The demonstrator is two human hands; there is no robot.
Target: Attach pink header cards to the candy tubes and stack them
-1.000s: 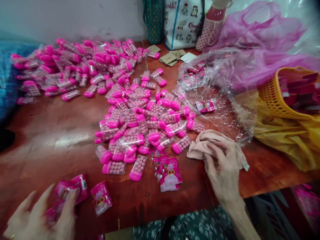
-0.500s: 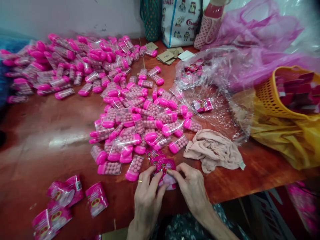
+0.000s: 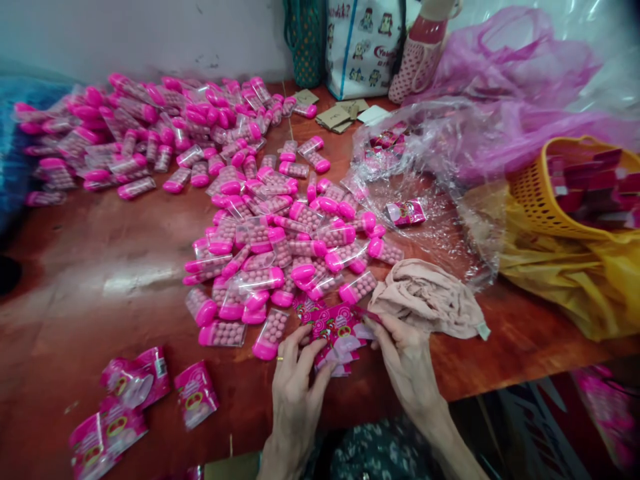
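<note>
Flat pink printed packets (image 3: 343, 327) lie overlapping in a loose pile at the table's front edge. My left hand (image 3: 300, 377) has its curved fingers and thumb on the left side of this pile, holding it against the table. Pinched between the thumb and fingers of my right hand (image 3: 407, 357) is the edge of one pink packet (image 3: 369, 314), raised at the pile's right side. My right fingers partly hide it. Just behind the pile are clear tubes of pink balls with bright pink caps (image 3: 273, 333), heaped together.
A larger heap of tubes (image 3: 125, 133) lies back left. Filled pink pouches (image 3: 195, 395) sit front left. On the right are a crumpled beige cloth (image 3: 425, 300), a clear plastic bag (image 3: 440, 193) around small pink boxes, and a yellow basket (image 3: 530, 193) holding pink boxes.
My right hand has moved right and slightly up, drawing a pink packet away from the pile. The pile is more spread out. My left hand stays nearly in place.
</note>
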